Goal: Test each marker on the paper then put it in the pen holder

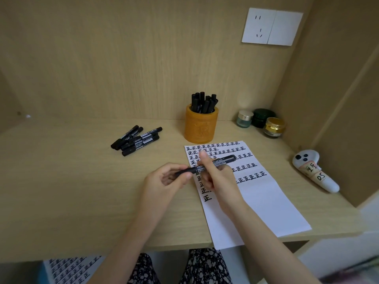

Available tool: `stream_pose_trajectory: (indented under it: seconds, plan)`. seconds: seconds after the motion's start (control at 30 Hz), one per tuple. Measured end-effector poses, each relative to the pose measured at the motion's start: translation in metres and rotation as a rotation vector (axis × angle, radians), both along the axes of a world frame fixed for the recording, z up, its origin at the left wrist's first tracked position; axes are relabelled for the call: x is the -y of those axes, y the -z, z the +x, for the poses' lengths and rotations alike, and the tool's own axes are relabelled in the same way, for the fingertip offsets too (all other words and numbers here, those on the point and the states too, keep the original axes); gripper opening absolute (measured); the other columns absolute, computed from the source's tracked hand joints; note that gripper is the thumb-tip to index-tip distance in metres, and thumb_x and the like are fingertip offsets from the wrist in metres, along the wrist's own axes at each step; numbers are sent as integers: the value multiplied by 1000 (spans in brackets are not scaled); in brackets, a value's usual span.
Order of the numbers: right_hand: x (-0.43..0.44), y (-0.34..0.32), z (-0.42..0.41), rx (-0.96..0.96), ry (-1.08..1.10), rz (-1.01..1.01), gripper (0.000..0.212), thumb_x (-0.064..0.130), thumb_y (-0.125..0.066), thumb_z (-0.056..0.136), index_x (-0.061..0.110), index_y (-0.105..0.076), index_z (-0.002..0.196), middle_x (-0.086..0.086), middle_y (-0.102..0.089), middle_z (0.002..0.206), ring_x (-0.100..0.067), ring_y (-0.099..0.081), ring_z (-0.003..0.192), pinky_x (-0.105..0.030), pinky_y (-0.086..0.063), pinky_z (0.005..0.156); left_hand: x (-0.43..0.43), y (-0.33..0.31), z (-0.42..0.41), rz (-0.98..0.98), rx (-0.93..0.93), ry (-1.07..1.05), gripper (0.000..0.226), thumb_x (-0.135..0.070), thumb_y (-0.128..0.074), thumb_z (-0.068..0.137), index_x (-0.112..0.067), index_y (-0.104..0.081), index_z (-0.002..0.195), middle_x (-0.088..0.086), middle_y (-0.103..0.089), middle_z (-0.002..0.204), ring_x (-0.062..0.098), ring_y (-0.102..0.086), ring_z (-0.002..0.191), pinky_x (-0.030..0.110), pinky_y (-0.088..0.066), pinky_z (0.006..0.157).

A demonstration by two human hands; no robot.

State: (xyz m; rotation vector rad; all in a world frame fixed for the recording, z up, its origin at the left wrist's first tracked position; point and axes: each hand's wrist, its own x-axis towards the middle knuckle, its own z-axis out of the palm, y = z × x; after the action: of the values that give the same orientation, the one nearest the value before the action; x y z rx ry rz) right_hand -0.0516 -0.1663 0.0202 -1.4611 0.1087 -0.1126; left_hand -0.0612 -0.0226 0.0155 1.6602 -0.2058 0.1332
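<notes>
A black marker (222, 160) lies level between both hands, above the left side of the white paper (264, 201). My left hand (168, 179) pinches its left end. My right hand (217, 177) grips its middle, with the thumb up over the barrel. Rows of black written characters cover the paper's upper part. An orange pen holder (201, 128) stands behind the paper, with several black markers (204, 103) upright in it. A pile of several loose black markers (136, 140) lies on the desk, left of the holder.
Three small jars (261, 123) stand in the back right corner. A white controller (313, 170) with paper labels lies right of the paper. A wall socket (271, 26) sits high on the back panel. The paper overhangs the desk's front edge (82, 257).
</notes>
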Motion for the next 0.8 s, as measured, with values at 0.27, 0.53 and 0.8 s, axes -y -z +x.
stream_pose_trajectory:
  seconds: [0.27,0.53,0.8]
  plan:
    - [27,-6,11,385,123,-644,32,37,-72,80,31,-64,110,15,-55,109,-4,-42,108,-9,-31,88,-6,-11,15,32,11,-63,14,-18,-71,79,-19,-72,92,-6,-73,83,0,-66,75,14,-51,67]
    - [28,-21,37,607,-105,-817,22,15,-72,84,16,-68,105,8,-65,95,-2,-51,83,-15,-41,75,11,-32,42,54,96,-49,19,-28,-71,77,-14,-72,90,-2,-72,79,10,-67,75,23,-55,73]
    - [39,-47,93,596,169,-561,54,15,-63,91,30,-40,138,-1,-62,89,-7,-60,81,-14,-48,74,27,-46,94,67,106,-81,15,-21,-68,83,-21,-66,98,-6,-69,94,4,-63,82,22,-53,79]
